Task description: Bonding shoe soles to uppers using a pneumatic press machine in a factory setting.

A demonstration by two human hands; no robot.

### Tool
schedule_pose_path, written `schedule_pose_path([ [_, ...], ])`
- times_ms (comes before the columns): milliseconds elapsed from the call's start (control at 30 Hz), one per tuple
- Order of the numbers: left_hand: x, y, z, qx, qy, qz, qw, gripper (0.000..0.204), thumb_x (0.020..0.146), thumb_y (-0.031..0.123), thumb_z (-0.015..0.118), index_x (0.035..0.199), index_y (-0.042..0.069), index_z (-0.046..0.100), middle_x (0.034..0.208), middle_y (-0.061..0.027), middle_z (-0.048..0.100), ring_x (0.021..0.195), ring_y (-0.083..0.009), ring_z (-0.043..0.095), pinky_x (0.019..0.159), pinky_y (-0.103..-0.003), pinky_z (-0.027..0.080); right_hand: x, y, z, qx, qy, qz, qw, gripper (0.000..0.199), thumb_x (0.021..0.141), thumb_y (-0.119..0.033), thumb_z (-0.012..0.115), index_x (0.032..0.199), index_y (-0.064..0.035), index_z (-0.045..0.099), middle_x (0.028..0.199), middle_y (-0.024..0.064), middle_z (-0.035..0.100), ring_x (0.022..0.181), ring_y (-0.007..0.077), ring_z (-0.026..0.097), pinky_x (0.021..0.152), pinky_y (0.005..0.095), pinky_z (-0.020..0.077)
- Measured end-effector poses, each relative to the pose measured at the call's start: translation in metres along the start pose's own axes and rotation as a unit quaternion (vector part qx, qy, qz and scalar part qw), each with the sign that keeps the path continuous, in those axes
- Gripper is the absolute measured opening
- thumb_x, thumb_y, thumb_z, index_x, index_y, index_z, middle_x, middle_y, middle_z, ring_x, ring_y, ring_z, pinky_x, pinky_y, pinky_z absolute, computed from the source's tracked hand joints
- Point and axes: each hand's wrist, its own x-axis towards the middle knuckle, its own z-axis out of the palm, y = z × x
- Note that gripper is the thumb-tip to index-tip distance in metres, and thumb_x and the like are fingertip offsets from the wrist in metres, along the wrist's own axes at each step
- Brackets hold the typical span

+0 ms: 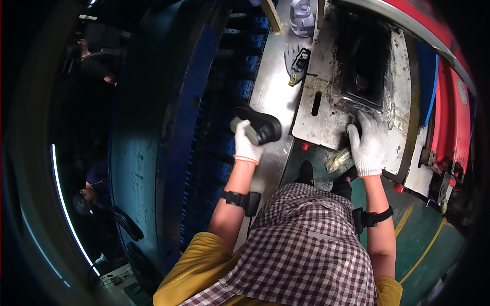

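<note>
My left hand [248, 143], in a white glove with an orange cuff, is closed on a black shoe [266, 126]. The shoe has a rounded end pointing right and an olive-grey part under my fingers. It is over the edge of the bare metal ledge [270, 97], beside the dark slatted belt. My right hand [371, 142], gloved the same way, rests with its fingers spread on the stained metal plate [321, 122]. Just beyond its fingertips is a blackened rectangular recess [365, 76]. Nothing shows in that hand.
A grey glove [295, 61] with black and yellow parts lies farther up the ledge, below a clear bottle [302, 23]. A crumpled pale cloth [337, 160] hangs by the plate's near edge. Red machine housing [451, 117] rises at right. Two people are beyond the blue conveyor frame [178, 117].
</note>
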Motion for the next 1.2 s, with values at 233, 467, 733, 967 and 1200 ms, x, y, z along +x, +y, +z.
schedule_pose_path([
  [233, 0.138, 0.073, -0.094, 0.011, 0.103, 0.021, 0.994, 0.033, 0.086, 0.044, 0.070, 0.109, 0.020, 0.071, 0.108, -0.0068, 0.075, 0.102, -0.0305, 0.072, 0.096, -0.057, 0.058, 0.000, -0.002, 0.005, 0.054, -0.017, 0.008, 0.998, 0.023, 0.094, -0.023, 0.073, 0.112, -0.0097, 0.078, 0.096, 0.0117, 0.074, 0.092, 0.0342, 0.068, 0.089, 0.0475, 0.0512],
  [467, 0.233, 0.141, -0.144, 0.145, 0.152, 0.067, 0.975, 0.046, 0.095, 0.055, 0.060, 0.126, 0.024, 0.069, 0.130, -0.0046, 0.072, 0.120, -0.0333, 0.065, 0.111, -0.064, 0.040, 0.003, -0.005, 0.005, 0.049, -0.029, 0.007, 0.998, 0.020, 0.094, -0.021, 0.072, 0.109, -0.0101, 0.079, 0.094, 0.0109, 0.074, 0.089, 0.0331, 0.068, 0.085, 0.0464, 0.0517],
  [733, 0.239, 0.120, -0.153, 0.247, 0.286, 0.123, 0.918, 0.074, 0.103, 0.068, 0.056, 0.158, 0.019, 0.048, 0.151, -0.0067, 0.057, 0.136, -0.0336, 0.054, 0.118, -0.057, 0.040, 0.004, -0.008, 0.004, 0.034, -0.051, 0.009, 0.998, 0.020, 0.096, -0.020, 0.070, 0.110, -0.0101, 0.080, 0.097, 0.0110, 0.076, 0.091, 0.0318, 0.070, 0.086, 0.0441, 0.0525],
  [967, 0.121, 0.011, -0.161, 0.450, 0.120, 0.295, 0.835, 0.070, 0.108, 0.035, 0.059, 0.159, -0.010, 0.041, 0.166, -0.0247, 0.045, 0.153, -0.0347, 0.044, 0.126, -0.038, 0.032, 0.000, -0.007, 0.004, 0.038, -0.036, 0.014, 0.999, 0.022, 0.098, -0.022, 0.068, 0.111, -0.0089, 0.079, 0.099, 0.0130, 0.076, 0.097, 0.0331, 0.070, 0.088, 0.0447, 0.0522],
  [1200, 0.008, -0.071, -0.135, 0.536, -0.035, 0.197, 0.820, 0.059, 0.104, 0.016, 0.066, 0.158, -0.001, 0.048, 0.157, -0.0195, 0.057, 0.143, -0.0302, 0.056, 0.121, -0.039, 0.043, -0.004, -0.002, 0.010, 0.080, 0.001, 0.019, 0.997, 0.021, 0.098, -0.026, 0.068, 0.106, -0.0087, 0.077, 0.096, 0.0122, 0.074, 0.092, 0.0332, 0.068, 0.091, 0.0477, 0.0499],
])
